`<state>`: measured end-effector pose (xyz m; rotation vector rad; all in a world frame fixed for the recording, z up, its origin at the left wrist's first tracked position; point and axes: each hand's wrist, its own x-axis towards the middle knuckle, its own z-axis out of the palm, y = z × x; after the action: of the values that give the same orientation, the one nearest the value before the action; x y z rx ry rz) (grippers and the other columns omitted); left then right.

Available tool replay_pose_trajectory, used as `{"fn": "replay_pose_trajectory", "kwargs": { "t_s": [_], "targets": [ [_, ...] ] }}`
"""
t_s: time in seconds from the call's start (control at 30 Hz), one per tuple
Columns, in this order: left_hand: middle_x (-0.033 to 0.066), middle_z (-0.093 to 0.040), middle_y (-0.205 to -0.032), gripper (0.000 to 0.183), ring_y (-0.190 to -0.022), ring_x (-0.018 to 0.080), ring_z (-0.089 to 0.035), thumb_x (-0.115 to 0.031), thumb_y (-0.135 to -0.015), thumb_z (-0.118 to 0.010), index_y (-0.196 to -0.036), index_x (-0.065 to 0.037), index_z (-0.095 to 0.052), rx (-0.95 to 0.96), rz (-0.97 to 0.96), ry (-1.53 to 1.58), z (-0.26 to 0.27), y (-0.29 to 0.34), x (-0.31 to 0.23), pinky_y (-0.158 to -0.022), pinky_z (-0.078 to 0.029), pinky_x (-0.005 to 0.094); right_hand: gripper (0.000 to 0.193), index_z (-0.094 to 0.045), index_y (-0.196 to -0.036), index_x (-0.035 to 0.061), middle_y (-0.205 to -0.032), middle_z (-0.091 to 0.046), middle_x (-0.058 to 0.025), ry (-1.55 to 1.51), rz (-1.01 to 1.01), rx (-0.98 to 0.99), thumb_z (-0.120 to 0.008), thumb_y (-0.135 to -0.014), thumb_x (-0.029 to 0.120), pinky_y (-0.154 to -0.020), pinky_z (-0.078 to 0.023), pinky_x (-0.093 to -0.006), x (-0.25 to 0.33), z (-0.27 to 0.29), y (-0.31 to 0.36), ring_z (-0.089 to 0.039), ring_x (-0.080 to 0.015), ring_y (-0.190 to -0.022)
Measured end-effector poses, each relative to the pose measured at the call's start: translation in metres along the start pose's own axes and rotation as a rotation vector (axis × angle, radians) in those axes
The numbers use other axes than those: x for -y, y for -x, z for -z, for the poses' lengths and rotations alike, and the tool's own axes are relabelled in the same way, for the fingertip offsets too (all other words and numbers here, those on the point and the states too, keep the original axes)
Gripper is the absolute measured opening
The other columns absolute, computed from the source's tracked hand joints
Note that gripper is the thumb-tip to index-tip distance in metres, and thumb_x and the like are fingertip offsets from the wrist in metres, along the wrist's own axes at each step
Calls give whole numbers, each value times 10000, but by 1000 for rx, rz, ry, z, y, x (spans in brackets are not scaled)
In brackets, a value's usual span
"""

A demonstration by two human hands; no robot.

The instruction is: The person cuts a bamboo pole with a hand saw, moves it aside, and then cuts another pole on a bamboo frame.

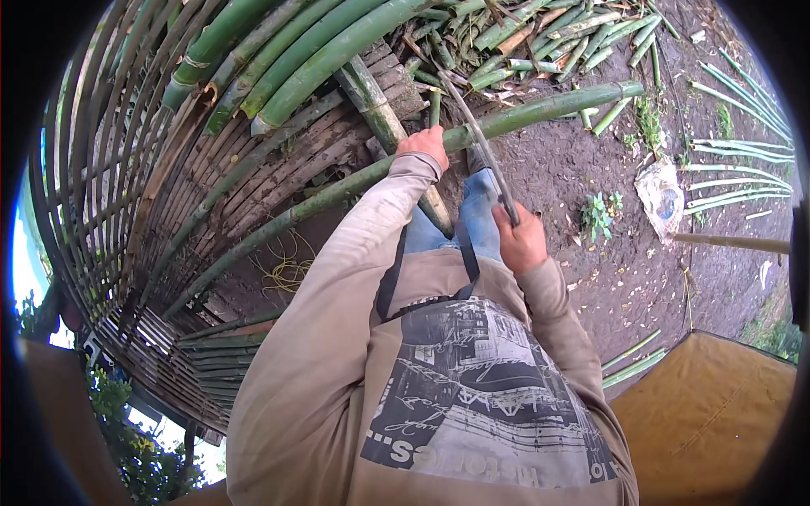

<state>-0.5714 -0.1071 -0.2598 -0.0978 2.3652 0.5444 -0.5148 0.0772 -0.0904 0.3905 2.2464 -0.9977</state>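
A long green bamboo pole lies slantwise in front of me, from lower left to upper right. My left hand is closed around it, near where it crosses a thicker bamboo support. In my right hand is the near end of a long, narrow tool that looks like a saw, seen almost edge-on. Its blade crosses the pole just right of my left hand. Whether it has cut into the pole I cannot tell.
Several thick green bamboo poles rest on a slatted stack at the left. Cut bamboo pieces are heaped at the far side. Split strips and a clear plastic bag lie on muddy ground at right. A tan tarp spreads at lower right.
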Motion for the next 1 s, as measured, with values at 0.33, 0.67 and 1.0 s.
{"fn": "replay_pose_trajectory", "kwargs": {
  "t_s": [0.33, 0.67, 1.0],
  "targets": [
    [157, -672, -1018, 327, -962, 344, -646, -200, -758, -636, -1067, -111, -575, 63, -40, -10, 8, -15, -11, -835, -505, 452, 344, -587, -872, 19, -761, -598, -252, 29, 108, -115, -519, -950, 346, -638, -448, -492, -2, -31, -83, -566, -472, -771],
    [151, -665, -1057, 351, -996, 348, -634, -199, -766, -631, -1098, -104, -567, 163, 29, 12, 21, -18, 1, -871, -494, 445, 228, -566, -802, 22, -640, -555, -235, -17, 68, -74, -620, -899, 221, -529, -433, -478, -7, 12, 51, -585, -447, -636],
    [165, -678, -974, 264, -931, 353, -655, -172, -800, -578, -1049, -83, -571, 138, -28, -18, 22, -13, 3, -817, -511, 457, 278, -548, -781, 30, -601, -541, -234, 12, 160, -117, -626, -903, 267, -520, -436, -491, -6, 8, 44, -584, -444, -596]
  ]
}}
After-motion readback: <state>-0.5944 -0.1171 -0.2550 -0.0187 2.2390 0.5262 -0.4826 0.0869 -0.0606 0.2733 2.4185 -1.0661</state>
